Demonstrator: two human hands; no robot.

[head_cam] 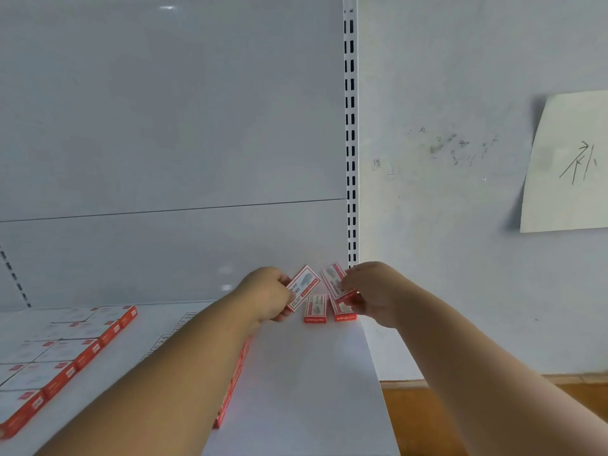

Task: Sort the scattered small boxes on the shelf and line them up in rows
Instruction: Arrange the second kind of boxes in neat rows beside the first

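Note:
My left hand [268, 296] pinches a small red-and-white box [304, 286], tilted up off the white shelf [306, 383] near its back right corner. My right hand [371, 291] pinches a second such box [332, 278], also tilted. Below them two more boxes lie flat on the shelf: one [315, 309] between my hands, one [343, 313] under my right fingers. A row of the same boxes [230, 383] runs beneath my left forearm, mostly hidden. Lined-up rows of boxes [65, 350] cover the shelf's left part.
The shelf's grey back panel [171, 143] rises behind, with a slotted upright [350, 126] at its right end. Right of it is a marked wall with a paper sheet [566, 166]. The shelf's right edge drops to a wooden floor [427, 419].

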